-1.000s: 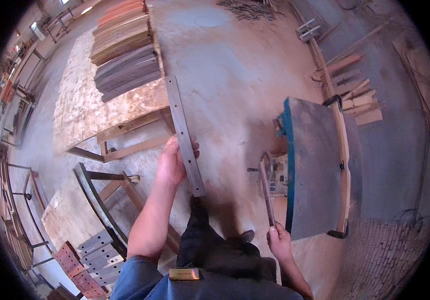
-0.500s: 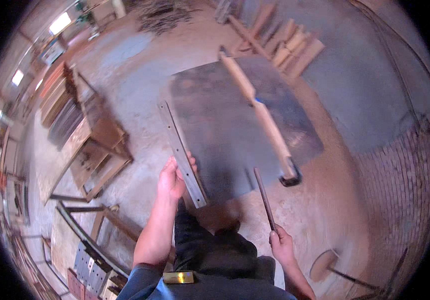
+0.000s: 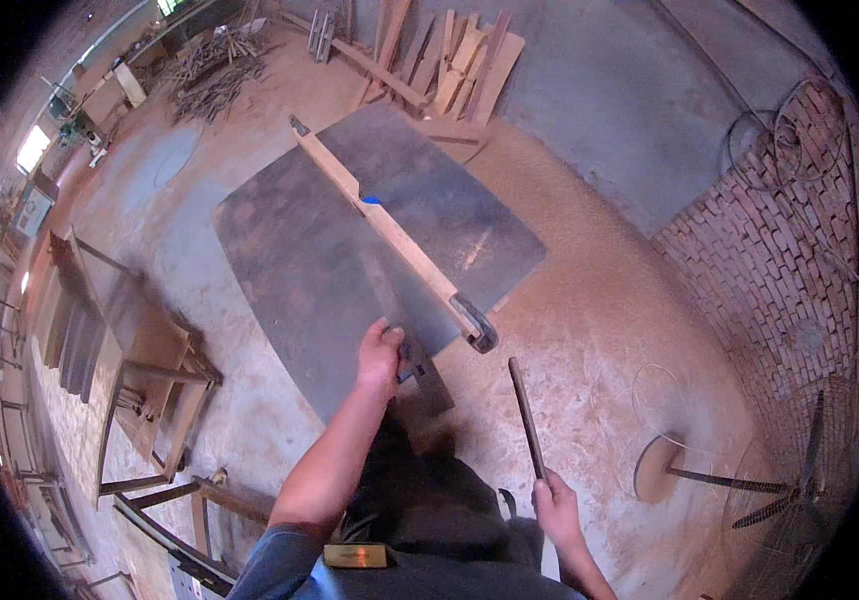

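My left hand (image 3: pixel 380 358) is closed around a long narrow strip (image 3: pixel 434 388), now seen on a dark, blurred face over the near edge of a large dark table top (image 3: pixel 290 290). A light wooden bar (image 3: pixel 410 250) runs diagonally across that top, a dark fitting at each end and a notch with a blue spot midway. The strip lies on the near left side of this bar; whether it touches the top I cannot tell. Lower right, my right hand (image 3: pixel 557 503) grips the bottom end of a thin dark stick (image 3: pixel 527 420) that points up and away, apart from the table.
Wooden boards (image 3: pixel 465 65) lean against the far wall, with a pile of sticks (image 3: pixel 215 75) to their left. Stacked planks and a wooden frame stand (image 3: pixel 165 380) are at left. On the right are a fan (image 3: pixel 800 490), a round wooden disc (image 3: pixel 657 468) and a brick wall (image 3: pixel 750 210).
My left hand has brought the strip rightward and turned it, so its pale holed face no longer shows. The view has swung, shifting table and bar leftward. My right hand still holds the stick.
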Tool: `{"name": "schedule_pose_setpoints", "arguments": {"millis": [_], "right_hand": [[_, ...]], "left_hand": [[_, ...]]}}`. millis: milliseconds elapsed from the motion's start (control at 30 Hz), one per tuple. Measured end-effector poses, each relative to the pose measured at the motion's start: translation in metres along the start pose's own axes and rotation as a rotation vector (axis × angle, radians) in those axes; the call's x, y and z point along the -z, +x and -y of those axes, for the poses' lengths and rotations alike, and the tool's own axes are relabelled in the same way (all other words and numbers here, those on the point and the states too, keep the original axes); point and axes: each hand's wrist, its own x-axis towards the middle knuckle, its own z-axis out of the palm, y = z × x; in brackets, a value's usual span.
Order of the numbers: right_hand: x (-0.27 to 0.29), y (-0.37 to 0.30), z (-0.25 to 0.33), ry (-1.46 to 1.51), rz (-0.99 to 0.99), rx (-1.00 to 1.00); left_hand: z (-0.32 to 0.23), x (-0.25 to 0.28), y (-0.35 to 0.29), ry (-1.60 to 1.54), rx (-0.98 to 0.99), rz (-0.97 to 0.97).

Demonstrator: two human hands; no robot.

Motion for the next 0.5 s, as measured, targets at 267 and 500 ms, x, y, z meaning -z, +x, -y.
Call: {"name": "schedule_pose_setpoints", "arguments": {"millis": [267,500], "right_hand": [[0.006,-0.002,0.008,-0.017,0.026,0.015],[0.014,0.007,0.028,-0.196,0.091,0.029]], "left_hand": [[-0.052,-0.059,0.023,0.414,-0.025,0.057],[-0.060,-0.055,0.061,1.349,-0.305,0.075]]}}
